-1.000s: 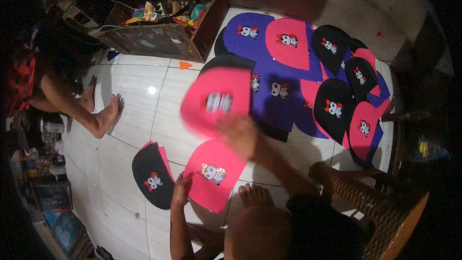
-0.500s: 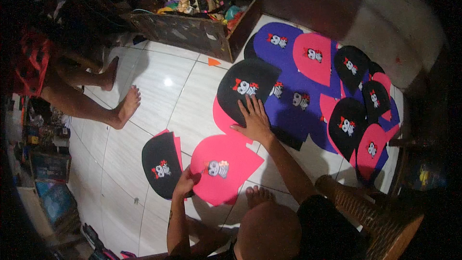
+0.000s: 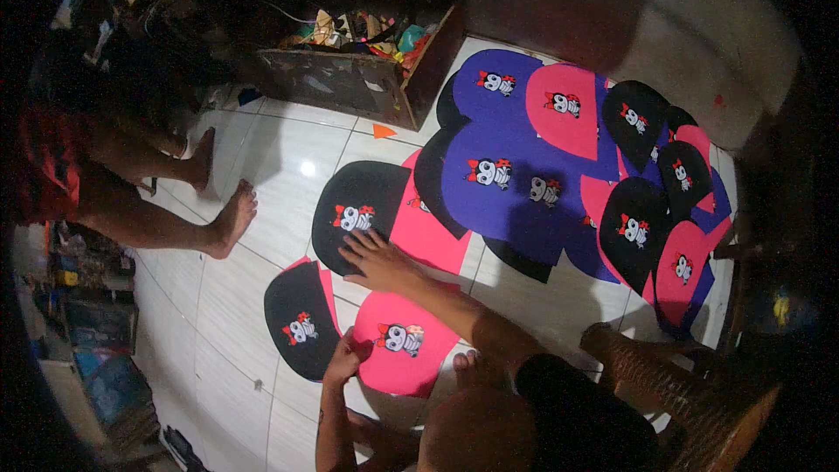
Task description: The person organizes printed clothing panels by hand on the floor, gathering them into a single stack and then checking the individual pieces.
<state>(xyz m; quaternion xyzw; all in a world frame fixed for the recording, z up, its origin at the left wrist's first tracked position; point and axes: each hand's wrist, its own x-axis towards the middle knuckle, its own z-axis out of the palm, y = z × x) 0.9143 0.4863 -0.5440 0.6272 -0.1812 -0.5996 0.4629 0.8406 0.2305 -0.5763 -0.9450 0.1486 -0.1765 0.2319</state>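
My left hand (image 3: 343, 360) pinches the left edge of a pink rounded fabric-like cutout (image 3: 398, 378) printed with a cartoon figure wearing a red bow. My right hand (image 3: 381, 262) lies with fingers spread on the lower part of a black cutout (image 3: 350, 188) with the same print. Partly beneath that black piece, another pink cutout (image 3: 437, 245) sticks out to the right. Beside my left hand, a black cutout (image 3: 288, 297) rests on pink pieces on the floor. My right forearm crosses over the upper edge of the held pink piece.
Overlapping purple cutouts (image 3: 489, 135), with black and pink ones, cover the floor at right. A wooden box (image 3: 332, 79) of odds and ends stands at the back. Another person's foot (image 3: 232, 218) is at left. A wooden piece of furniture (image 3: 647, 380) stands at lower right.
My right hand has moved left with the black cutout, off the purple pile, uncovering a purple piece and more of the pink one. My left hand still grips its pink cutout.
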